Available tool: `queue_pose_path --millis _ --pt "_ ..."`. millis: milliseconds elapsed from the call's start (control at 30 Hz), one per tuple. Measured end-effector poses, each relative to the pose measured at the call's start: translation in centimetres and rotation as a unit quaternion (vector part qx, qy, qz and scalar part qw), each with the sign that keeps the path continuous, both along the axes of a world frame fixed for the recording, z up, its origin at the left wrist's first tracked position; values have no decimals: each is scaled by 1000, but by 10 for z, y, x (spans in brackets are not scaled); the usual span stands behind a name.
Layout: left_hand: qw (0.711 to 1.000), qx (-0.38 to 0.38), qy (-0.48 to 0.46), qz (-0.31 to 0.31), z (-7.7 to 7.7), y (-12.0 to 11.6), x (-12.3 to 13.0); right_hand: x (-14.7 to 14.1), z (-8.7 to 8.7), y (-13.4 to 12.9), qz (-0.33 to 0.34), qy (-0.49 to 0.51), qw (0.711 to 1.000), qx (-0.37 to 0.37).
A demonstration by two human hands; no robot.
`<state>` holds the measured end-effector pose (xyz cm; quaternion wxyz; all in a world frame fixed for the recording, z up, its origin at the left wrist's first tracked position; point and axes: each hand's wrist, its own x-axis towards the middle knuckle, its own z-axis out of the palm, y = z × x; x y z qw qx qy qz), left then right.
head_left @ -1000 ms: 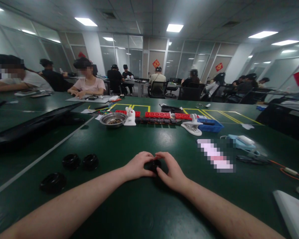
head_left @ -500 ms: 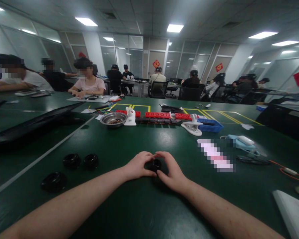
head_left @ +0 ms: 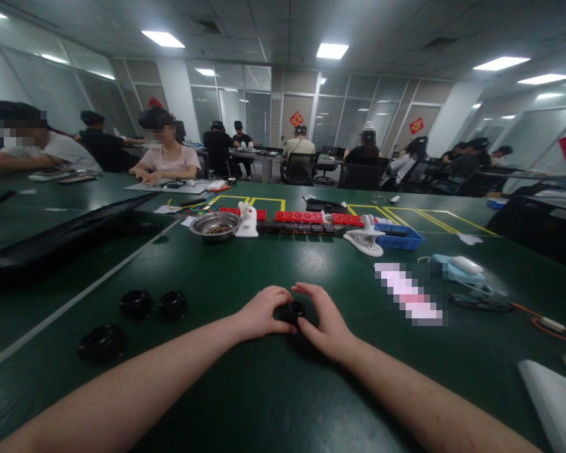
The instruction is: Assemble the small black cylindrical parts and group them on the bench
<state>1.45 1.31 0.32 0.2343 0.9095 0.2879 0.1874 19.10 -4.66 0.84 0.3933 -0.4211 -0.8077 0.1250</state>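
Observation:
Between my two hands, in the middle of the green table [head_left: 207,390], is a small black round part [head_left: 295,309] with a hole in its top. My left hand [head_left: 263,313] grips it from the left with thumb and fingers. On the other side my right hand [head_left: 329,324] touches it with the thumb, its fingers curved and apart from the part at the top. Three similar black parts lie to the left: one [head_left: 136,304] beside another [head_left: 172,304], and a larger-looking one [head_left: 102,343] nearer to me.
A metal bowl [head_left: 216,226] of small pieces, a white clamp stand [head_left: 247,221], red blocks [head_left: 299,217], another white clamp [head_left: 365,238] and a blue tray [head_left: 400,239] stand farther back. Right of my hands lie a blurred pink item [head_left: 408,294] and a light-blue device [head_left: 457,270]. People sit beyond.
The fingers of my right hand have lifted and spread slightly from the black part. My left hand has barely moved.

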Motion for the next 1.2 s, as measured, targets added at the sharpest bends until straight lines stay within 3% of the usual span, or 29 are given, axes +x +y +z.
queue_pose_path --millis 200,433,700,1000,1200 --pt "1000 6 -3 -4 0 0 0 -5 -3 1 -85 -2 996 0" --pt "1000 2 -1 3 2 -1 0 -1 0 0 19 3 1000 0" --pt "1000 12 -6 -11 -2 2 0 -6 -4 2 -75 6 997 28" --pt "1000 3 -6 1 1 -1 0 -1 -1 -1 -3 10 1000 27" --pt "1000 12 -3 1 -1 0 1 -4 -4 2 -80 13 996 34"
